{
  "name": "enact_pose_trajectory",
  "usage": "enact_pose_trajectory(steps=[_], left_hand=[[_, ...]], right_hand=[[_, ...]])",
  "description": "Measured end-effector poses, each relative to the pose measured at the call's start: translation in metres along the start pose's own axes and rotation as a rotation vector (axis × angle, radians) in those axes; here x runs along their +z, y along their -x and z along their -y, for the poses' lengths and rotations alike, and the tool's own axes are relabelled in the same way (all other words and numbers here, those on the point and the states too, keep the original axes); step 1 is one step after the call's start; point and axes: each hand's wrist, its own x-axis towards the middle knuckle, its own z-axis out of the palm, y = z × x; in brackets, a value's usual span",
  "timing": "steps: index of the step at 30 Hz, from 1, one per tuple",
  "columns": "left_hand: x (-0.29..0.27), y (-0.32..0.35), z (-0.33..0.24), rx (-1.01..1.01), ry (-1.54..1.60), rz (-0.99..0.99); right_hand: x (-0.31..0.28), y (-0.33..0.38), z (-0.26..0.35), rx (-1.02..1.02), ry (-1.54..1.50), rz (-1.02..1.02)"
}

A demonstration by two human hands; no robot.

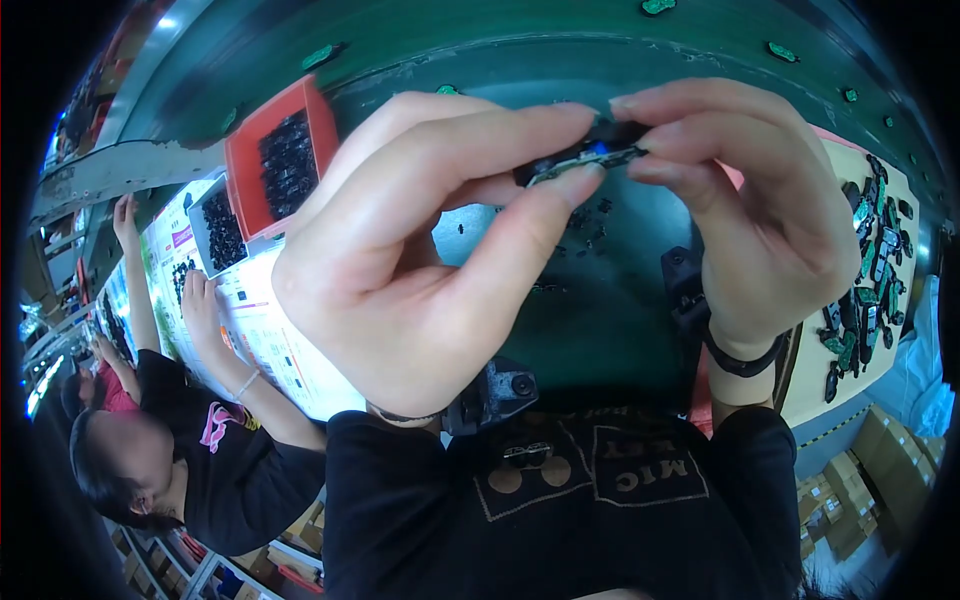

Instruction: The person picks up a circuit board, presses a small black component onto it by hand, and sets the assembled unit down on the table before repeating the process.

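Up close in the middle, a small black plastic part with a green circuit board [578, 158] is held between my two hands; a blue light shows on it. My left hand [400, 240] is closed on its left end, thumb below and fingers above. At the other end, my right hand [765, 205] pinches the black edge between thumb and fingertips. The fingers cover much of the part, so its full shape is hidden. Tiny black pieces [590, 225] lie scattered on the green work surface [590, 340] beneath my hands.
A red bin [240, 170] and a pale tray [207, 255], both with black pieces, stand at the left. A co-worker [250, 470] works beyond them. On the right, a cardboard tray [800, 345] bears several boards and housings. Boards lie on the green belt [540, 25] at the far side.
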Motion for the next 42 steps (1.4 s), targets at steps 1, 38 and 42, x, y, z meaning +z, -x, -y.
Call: enact_pose_trajectory(steps=[1, 38, 42], left_hand=[[0.0, 0.0, 0.0, -0.002, -0.001, 0.003], [0.002, -0.003, 0.007, -0.3, 0.497, 0.108], [0.004, -0.004, 0.01, -0.322, 0.449, 0.072]], right_hand=[[0.001, 0.0, 0.0, 0.001, -0.001, 0.001], [-0.021, 0.011, -0.013, 0.373, -0.557, 0.076], [-0.015, 0.008, -0.021, 0.342, -0.521, 0.065]])
